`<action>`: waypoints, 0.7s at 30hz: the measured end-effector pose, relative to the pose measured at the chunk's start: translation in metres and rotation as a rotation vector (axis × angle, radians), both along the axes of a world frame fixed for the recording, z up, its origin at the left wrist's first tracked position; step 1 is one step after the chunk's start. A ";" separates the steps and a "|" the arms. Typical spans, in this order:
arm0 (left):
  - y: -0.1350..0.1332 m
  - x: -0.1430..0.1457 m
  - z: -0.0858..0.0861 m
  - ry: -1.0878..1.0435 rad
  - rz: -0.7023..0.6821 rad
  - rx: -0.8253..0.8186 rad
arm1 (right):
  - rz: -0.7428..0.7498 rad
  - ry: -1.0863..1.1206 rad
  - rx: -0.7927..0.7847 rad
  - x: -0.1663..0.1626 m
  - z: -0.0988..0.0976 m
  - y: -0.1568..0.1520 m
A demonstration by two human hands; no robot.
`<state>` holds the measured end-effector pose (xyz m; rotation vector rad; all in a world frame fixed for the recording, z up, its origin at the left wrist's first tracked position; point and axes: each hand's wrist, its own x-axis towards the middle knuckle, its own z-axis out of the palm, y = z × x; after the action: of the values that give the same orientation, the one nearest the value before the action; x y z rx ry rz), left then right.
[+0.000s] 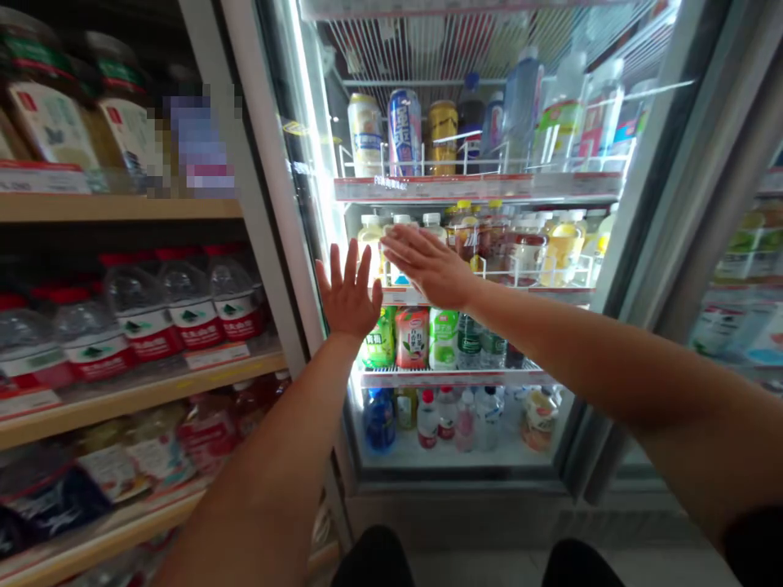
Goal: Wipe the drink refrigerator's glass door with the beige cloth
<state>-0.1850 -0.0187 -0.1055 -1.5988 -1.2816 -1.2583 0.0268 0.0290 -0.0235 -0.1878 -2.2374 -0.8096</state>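
Observation:
My left hand (347, 291) is raised with its fingers spread, palm toward the lit drinks fridge (465, 187), close to the fridge's left frame (287, 204). My right hand (428, 265) reaches across in front of the second shelf, fingers stretched flat and pointing left, over pale bottles (370, 236). Neither hand holds anything. Below the hands stands a row of green, pink and white drink bottles (411, 336). Cans (404, 130) stand on the top shelf. Whether the hands touch glass or a shelf I cannot tell.
An open glass door (685, 204) stands at the right of the fridge. Wooden shelves (122, 208) on the left carry water bottles with red labels (183, 306) and jars. Small bottles (428, 416) fill the fridge's bottom shelf. My knees (367, 558) show at the bottom edge.

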 end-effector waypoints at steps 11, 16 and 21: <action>0.003 -0.002 -0.001 0.038 0.064 0.026 | -0.026 0.143 -0.056 0.037 0.004 0.012; 0.006 -0.004 -0.002 0.041 0.072 0.030 | -0.042 -0.048 -0.037 0.055 0.002 0.008; 0.006 -0.004 -0.002 0.035 0.057 0.029 | -0.024 0.339 -0.055 0.082 0.013 0.020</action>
<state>-0.1888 -0.0126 -0.1074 -1.5467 -1.2731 -1.2038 0.1087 0.0494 -0.0100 -0.3518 -1.9412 -0.6729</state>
